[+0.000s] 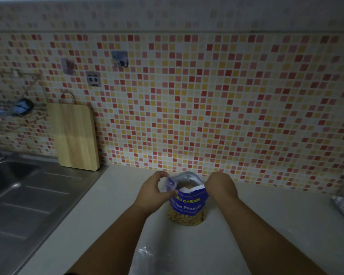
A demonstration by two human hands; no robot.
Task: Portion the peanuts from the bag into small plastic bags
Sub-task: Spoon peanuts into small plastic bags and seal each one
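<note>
Plastic bag (145,256) nearest; left grip (157,190), right grip (221,185) pinch peanut bag (187,205) mouth between them.

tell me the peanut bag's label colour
The peanut bag label is blue with yellow lettering; head view.

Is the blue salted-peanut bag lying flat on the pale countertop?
No, the blue salted-peanut bag stands upright, its top held by the left hand and right hand.

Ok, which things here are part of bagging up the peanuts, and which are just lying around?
For the job: peanut bag, its open top gripped by the left hand and right hand; clear plastic bag lying on the counter, nearer the person.
Lying about: cutting board leaning against the tiled wall; sink at the left.
</note>
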